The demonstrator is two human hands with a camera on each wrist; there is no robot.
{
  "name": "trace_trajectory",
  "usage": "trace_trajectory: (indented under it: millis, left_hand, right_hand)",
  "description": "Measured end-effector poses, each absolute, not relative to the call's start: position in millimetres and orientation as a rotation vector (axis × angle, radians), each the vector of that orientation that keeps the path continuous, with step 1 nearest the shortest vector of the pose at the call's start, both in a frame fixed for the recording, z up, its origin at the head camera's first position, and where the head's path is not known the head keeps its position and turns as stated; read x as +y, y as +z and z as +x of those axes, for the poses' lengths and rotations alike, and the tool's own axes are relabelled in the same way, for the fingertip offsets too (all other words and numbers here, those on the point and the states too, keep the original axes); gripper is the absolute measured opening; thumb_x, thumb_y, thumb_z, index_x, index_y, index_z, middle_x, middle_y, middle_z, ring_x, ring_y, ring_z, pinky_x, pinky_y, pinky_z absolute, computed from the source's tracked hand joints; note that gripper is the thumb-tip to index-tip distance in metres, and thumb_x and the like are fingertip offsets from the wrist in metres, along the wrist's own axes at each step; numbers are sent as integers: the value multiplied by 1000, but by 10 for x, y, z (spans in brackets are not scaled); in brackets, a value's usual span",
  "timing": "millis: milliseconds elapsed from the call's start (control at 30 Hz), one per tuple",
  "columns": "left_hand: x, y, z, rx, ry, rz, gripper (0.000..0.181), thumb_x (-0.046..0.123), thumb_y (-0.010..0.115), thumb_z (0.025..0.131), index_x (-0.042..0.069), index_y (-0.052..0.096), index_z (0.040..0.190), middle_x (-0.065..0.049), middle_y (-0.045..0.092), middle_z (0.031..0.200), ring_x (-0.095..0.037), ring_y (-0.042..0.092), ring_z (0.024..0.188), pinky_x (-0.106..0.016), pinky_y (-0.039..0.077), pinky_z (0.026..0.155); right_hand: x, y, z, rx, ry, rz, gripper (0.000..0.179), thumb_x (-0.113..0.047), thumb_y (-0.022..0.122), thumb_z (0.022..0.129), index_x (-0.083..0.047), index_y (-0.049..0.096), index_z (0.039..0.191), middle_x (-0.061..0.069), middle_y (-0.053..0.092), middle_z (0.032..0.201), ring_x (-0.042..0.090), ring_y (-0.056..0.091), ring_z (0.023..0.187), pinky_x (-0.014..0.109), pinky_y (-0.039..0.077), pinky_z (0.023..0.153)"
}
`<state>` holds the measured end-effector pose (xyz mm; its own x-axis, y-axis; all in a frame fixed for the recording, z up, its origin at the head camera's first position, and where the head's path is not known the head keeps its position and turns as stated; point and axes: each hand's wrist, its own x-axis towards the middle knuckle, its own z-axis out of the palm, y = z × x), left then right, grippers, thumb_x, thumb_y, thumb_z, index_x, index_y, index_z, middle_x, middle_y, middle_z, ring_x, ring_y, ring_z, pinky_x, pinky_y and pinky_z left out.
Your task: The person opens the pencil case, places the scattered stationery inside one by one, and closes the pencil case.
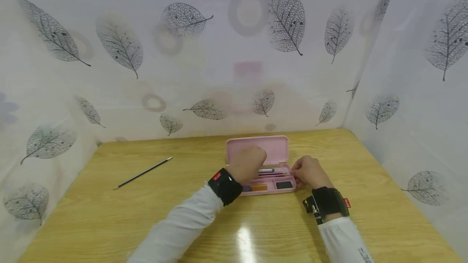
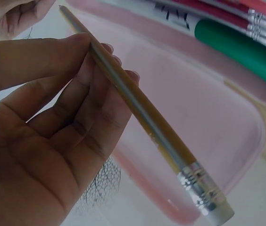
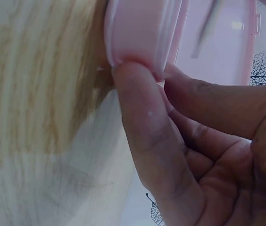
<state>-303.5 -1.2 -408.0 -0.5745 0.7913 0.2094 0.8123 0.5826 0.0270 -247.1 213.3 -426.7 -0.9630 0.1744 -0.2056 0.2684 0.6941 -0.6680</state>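
Between thumb and fingers my left hand (image 1: 248, 163) pinches a yellow pencil (image 2: 145, 111) with a grey stripe, a silver ferrule and a white eraser end. It is over the open pink pencil case (image 1: 276, 149), partly hiding it in the head view. My right hand (image 1: 310, 172) grips the right end of the case by its edge, as the right wrist view shows. Inside the case lie a green-capped marker (image 2: 236, 49), red pencils (image 2: 227, 13), an orange block (image 1: 259, 188) and a dark rectangular piece (image 1: 284, 184) in its own compartment.
A dark pencil (image 1: 144, 173) lies slantwise on the wooden table (image 1: 109, 222), left of the case. Behind and along both sides hang white sheets (image 1: 219, 68) printed with leaves.
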Motion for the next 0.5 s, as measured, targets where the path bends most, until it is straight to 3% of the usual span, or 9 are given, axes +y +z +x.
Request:
trace_trajectory:
  millis: [200, 333, 500]
  left_hand:
    - [77, -4150, -3000, -2654, -97, -1341, 14, 0, 74, 84, 11, 68, 88, 0, 66, 83, -14, 62, 77, -27, 53, 70]
    - [151, -4192, -2989, -2680, -72, -1327, 21, 5, 84, 78, 12, 69, 92, 2, 66, 84, -12, 61, 78, -24, 53, 70]
    - [224, -4224, -2987, -2699, -58, -1310, 20, 2, 80, 79, 13, 69, 91, 2, 66, 85, -12, 61, 78, -25, 53, 69]
  right_hand:
    - [2132, -4272, -2481, 2772, -1136, 357, 10, -2, 69, 95, 7, 72, 93, 11, 69, 78, 18, 66, 63, 29, 54, 57]
    - [2141, -4278, -2483, 2774, -1148, 344, 9, -1, 68, 95, 8, 71, 92, 12, 69, 78, 17, 66, 62, 30, 56, 56]
    - [2146, -4276, -2475, 2772, -1143, 338, 9, 0, 67, 96, 8, 70, 92, 12, 68, 78, 17, 67, 60, 31, 57, 56]
